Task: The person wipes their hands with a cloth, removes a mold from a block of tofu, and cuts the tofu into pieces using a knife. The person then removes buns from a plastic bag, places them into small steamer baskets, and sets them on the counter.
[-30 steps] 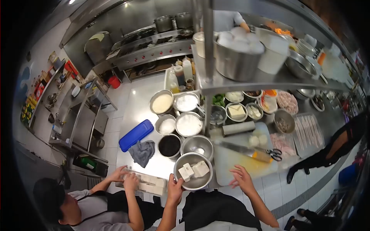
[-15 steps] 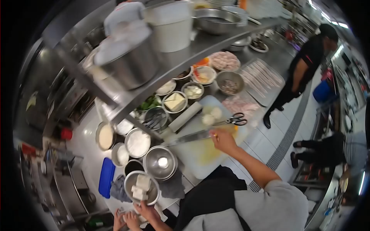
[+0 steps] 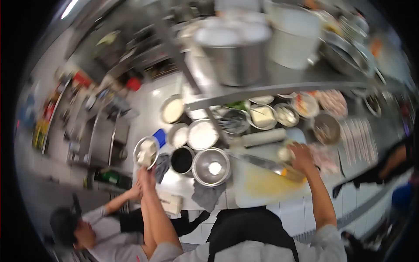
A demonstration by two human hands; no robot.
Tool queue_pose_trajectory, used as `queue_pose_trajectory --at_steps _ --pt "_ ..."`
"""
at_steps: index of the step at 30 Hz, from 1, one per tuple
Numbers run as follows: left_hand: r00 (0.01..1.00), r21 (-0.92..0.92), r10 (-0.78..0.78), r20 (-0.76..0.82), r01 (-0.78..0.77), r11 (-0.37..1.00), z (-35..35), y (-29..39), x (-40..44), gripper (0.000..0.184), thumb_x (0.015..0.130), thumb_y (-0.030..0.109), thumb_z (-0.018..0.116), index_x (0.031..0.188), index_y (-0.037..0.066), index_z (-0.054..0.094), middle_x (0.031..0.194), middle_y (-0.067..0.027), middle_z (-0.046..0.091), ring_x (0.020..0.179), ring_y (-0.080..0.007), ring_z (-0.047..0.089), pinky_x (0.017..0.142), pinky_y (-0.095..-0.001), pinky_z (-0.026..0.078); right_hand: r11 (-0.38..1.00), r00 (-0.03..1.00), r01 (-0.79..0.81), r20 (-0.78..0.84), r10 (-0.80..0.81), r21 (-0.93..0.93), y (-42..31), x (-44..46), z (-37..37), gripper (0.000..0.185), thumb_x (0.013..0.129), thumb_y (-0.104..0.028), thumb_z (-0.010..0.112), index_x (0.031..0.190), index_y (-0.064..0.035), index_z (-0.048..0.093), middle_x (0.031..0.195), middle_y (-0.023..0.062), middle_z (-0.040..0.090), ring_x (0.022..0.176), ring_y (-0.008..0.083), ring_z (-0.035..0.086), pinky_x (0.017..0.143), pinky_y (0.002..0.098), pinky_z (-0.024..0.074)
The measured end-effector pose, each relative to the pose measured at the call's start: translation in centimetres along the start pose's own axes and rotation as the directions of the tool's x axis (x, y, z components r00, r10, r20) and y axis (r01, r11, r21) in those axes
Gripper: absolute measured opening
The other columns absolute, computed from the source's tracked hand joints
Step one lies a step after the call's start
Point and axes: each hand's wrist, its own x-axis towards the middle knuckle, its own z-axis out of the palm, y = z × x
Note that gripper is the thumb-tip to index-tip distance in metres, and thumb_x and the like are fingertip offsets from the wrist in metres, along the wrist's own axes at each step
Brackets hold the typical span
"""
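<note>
My left hand [image 3: 146,175] reaches out to the left and grips the near rim of a steel bowl [image 3: 136,153] holding white blocks [image 3: 147,150]. A co-worker's hand [image 3: 134,191] is close beside my wrist. On the right, my right hand [image 3: 301,157] curls over pale round balls on the cutting board [image 3: 244,192]; its fingertips, partly hidden, close on a white ball [image 3: 285,154]. Just left of that hand a large kitchen knife [image 3: 257,161] lies across the board, free of my grip. Yellow residue stains the board.
Empty steel bowls [image 3: 211,167] and a black container [image 3: 182,160] stand between my hands. White-filled bowls, a butter bowl [image 3: 262,117] and a grey cylinder [image 3: 263,137] sit behind. A steel shelf [image 3: 279,83] with a large pot [image 3: 238,61] overhangs the counter. A co-worker [image 3: 83,231] stands left.
My right hand has let go of the knife and moved to the white balls. My left hand and the bowl of white blocks have moved outward to the left. The view has turned left.
</note>
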Motion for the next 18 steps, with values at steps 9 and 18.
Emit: queue_pose_trajectory --at_steps 9,18 --pt "0.986 -0.062 0.055 -0.156 -0.065 0.996 6.0 2.1 5.6 0.036 0.088 0.003 0.049 0.121 -0.007 0.043 0.106 -0.0263 0.063 0.080 -0.0419 0.069 0.063 -0.0387 0.063 0.991 0.992 -0.024 -0.130 0.007 -0.129 -2.3 1.5 -1.1 0.049 0.059 -0.011 0.069 0.108 -0.0091 0.064 0.110 0.0108 0.062 0.106 0.0372 0.051 0.095 0.0476 0.0399" --pt "0.982 0.011 -0.089 -0.165 0.092 0.996 8.6 -1.6 22.6 0.038 0.089 -0.001 0.048 0.124 -0.008 0.036 0.118 -0.0295 0.055 0.087 -0.0426 0.068 0.062 -0.0448 0.066 0.862 0.879 -0.355 -0.186 0.440 0.361 -8.8 -7.6 -4.4 0.048 0.065 -0.012 0.068 0.111 -0.0018 0.060 0.104 0.0103 0.065 0.098 0.0294 0.061 0.087 0.0398 0.0471"
